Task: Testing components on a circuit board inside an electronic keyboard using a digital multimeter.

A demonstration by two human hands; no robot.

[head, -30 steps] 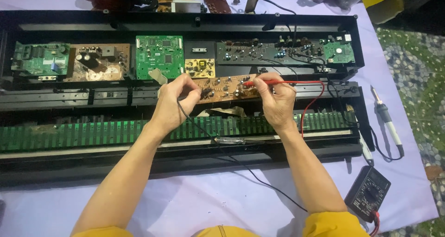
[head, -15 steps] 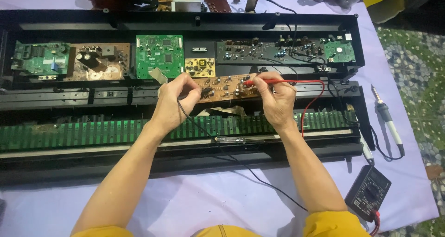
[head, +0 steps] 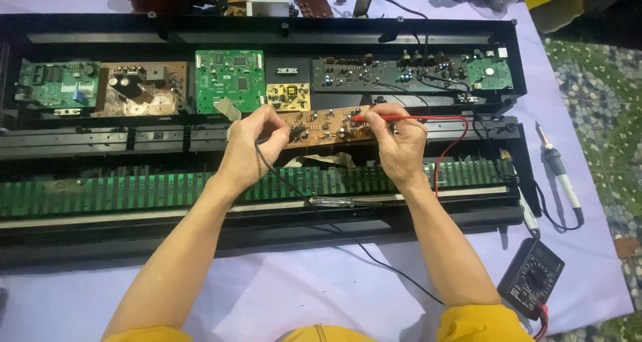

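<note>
A long opened black electronic case (head: 267, 38) lies across the table with several circuit boards inside. My left hand (head: 254, 148) pinches a black test probe (head: 294, 133) against the left end of a brown circuit board (head: 328, 125). My right hand (head: 398, 145) holds a red test probe (head: 384, 118) with its tip on the same board's right part. The black lead (head: 348, 238) and the red lead (head: 451, 145) run down toward a black multimeter (head: 531, 278) at the lower right.
Green boards (head: 229, 80) and a long green strip board (head: 134, 191) fill the case. A clear-handled screwdriver (head: 341, 201) lies on the front rail. A soldering iron (head: 558, 168) rests on the purple cloth at the right. More boards and parts sit behind the case.
</note>
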